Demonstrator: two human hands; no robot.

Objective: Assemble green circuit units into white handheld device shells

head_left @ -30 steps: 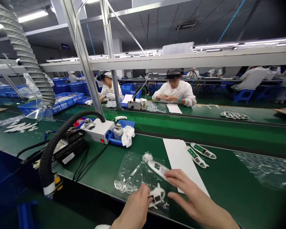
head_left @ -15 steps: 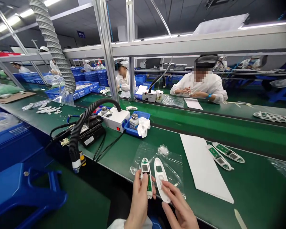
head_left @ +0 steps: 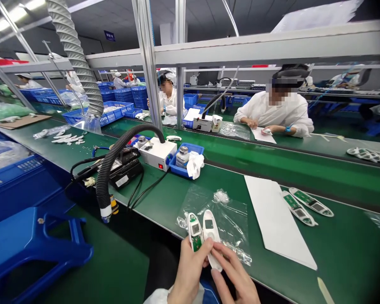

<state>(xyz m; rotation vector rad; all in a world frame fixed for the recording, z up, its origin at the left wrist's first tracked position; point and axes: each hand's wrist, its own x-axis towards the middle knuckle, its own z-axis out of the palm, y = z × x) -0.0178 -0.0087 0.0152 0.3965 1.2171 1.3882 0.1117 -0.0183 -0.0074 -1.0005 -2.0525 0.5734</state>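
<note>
In the head view, the left hand [head_left: 190, 274] is closed around the lower end of a white elongated plastic shell carrying a green circuit board and a small grey display [head_left: 194, 231]. The right hand [head_left: 236, 280] pinches the lower end of a plain white oblong plastic cover with a small window [head_left: 209, 232].

Both pieces are held up just above the near edge of the green tabletop [head_left: 335, 253], over a crumpled clear plastic bag [head_left: 229, 213]. Their long axes run parallel, pointing away from the person. The board shell is on the left and the cover just beside it on the right. Whether their edges touch is unclear.

To the right lies a white paper sheet [head_left: 275, 219]. Past its far right corner are two more board-fitted white shells [head_left: 304, 205].
</note>
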